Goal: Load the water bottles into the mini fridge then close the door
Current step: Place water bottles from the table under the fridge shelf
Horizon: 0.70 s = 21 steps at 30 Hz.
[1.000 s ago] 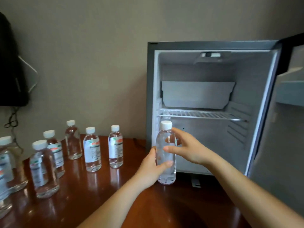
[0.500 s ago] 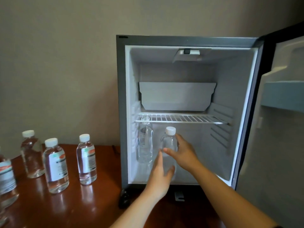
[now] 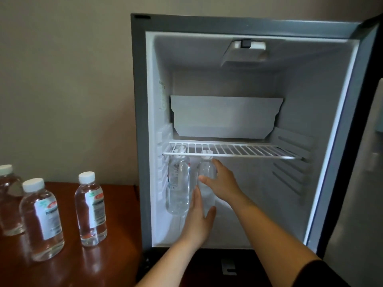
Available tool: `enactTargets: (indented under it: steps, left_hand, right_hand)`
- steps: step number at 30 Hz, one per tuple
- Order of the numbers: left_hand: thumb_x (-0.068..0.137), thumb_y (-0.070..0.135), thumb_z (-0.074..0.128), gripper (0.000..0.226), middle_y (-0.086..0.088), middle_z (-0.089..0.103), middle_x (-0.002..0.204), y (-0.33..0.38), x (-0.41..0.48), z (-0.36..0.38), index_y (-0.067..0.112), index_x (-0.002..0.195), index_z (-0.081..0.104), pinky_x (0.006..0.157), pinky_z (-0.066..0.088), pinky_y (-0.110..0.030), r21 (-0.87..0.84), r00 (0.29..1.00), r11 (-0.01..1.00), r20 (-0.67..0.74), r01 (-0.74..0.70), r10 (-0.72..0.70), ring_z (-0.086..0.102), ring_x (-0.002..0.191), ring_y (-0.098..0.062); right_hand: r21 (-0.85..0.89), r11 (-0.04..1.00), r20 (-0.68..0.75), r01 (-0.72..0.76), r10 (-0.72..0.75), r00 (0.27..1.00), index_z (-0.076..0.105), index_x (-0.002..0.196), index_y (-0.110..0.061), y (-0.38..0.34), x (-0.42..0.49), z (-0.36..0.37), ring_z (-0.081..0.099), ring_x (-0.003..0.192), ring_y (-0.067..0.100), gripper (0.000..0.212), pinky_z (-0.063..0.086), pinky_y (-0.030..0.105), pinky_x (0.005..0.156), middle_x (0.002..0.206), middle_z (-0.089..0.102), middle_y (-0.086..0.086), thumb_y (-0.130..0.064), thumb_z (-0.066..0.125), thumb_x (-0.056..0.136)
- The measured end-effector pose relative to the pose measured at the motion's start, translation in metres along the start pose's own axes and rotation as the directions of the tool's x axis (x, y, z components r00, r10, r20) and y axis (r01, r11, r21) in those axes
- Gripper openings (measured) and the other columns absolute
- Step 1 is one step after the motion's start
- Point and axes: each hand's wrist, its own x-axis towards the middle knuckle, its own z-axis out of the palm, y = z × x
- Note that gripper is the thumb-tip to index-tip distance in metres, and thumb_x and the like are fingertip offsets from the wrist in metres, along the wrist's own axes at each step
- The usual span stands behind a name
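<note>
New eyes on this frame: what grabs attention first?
The open mini fridge fills the view, and both hands reach into its lower compartment under the wire shelf. The right hand grips the held bottle near its top while the left hand touches it lower down with straight fingers, beside a second bottle standing inside. Three more bottles wait on the wooden table at left.

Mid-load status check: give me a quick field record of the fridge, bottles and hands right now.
door: open, on fridge's right
shelf: wire, bare
stored bottle: upright under shelf, by left wall
held bottle: upright just right of stored bottle, under shelf
right hand: grips held bottle's upper part
left hand: straight fingers against its lower part
table bottles: three in view, left of fridge
</note>
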Motion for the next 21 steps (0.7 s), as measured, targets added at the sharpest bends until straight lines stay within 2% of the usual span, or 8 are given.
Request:
enactTargets:
  steps: [5, 7, 10, 15, 21]
  left_hand:
    - [0.097, 0.019, 0.045, 0.079, -0.004, -0.017, 0.158, -0.009, 0.016, 0.009, 0.010, 0.147, -0.016, 0.121, 0.004, -0.031, 0.067, 0.998, 0.996, 0.022, 0.053, -0.054, -0.014, 0.146, -0.014]
    - [0.097, 0.019, 0.045, 0.079, -0.007, -0.017, 0.157, -0.011, 0.022, 0.010, 0.007, 0.146, -0.017, 0.116, -0.001, -0.025, 0.085, 0.997, 0.994, 0.015, 0.074, -0.076, -0.013, 0.146, -0.017]
    - [0.098, 0.019, 0.044, 0.078, -0.011, -0.019, 0.156, -0.010, 0.031, 0.010, 0.005, 0.146, -0.016, 0.114, 0.000, -0.021, 0.110, 0.995, 0.989, 0.003, 0.097, -0.098, -0.012, 0.146, -0.019]
    - [0.098, 0.019, 0.043, 0.078, -0.009, -0.020, 0.157, -0.010, 0.038, 0.006, 0.007, 0.146, -0.016, 0.114, 0.008, -0.022, 0.123, 0.992, 0.985, 0.020, 0.118, -0.122, -0.008, 0.147, -0.019]
    - [0.098, 0.018, 0.043, 0.077, -0.009, -0.014, 0.158, -0.006, 0.038, -0.001, 0.007, 0.147, -0.014, 0.115, 0.003, -0.021, 0.147, 0.986, 0.979, 0.073, 0.140, -0.152, -0.007, 0.147, -0.018]
  right_hand:
    - [0.020, 1.000, -0.024, -0.014, 0.014, 1.000, 0.042, 0.138, -0.020, 0.003, 0.023, 0.011, 0.052, 0.123, 0.025, 0.062, 0.044, 0.034, 0.101, 0.136, 0.054, 0.006, -0.028, 0.069, 0.083]
    - [0.030, 0.999, -0.032, -0.031, 0.032, 0.999, 0.045, 0.135, -0.019, 0.004, 0.031, 0.016, 0.052, 0.123, 0.025, 0.058, 0.045, 0.035, 0.100, 0.136, 0.055, 0.006, -0.028, 0.069, 0.083]
    - [-0.001, 0.999, -0.049, -0.039, 0.039, 0.998, 0.046, 0.134, -0.015, 0.003, 0.040, 0.022, 0.051, 0.125, 0.026, 0.055, 0.043, 0.033, 0.099, 0.136, 0.053, 0.007, -0.029, 0.068, 0.085]
    - [-0.050, 0.996, -0.058, -0.071, 0.068, 0.996, 0.044, 0.136, -0.013, 0.003, 0.049, 0.028, 0.050, 0.126, 0.028, 0.060, 0.041, 0.033, 0.099, 0.138, 0.052, 0.009, -0.034, 0.067, 0.085]
    - [-0.006, 0.990, 0.038, -0.140, 0.140, 0.989, 0.030, 0.143, -0.013, -0.001, 0.049, 0.027, 0.044, 0.131, 0.029, 0.067, 0.040, 0.034, 0.102, 0.144, 0.043, 0.010, -0.033, 0.063, 0.088]
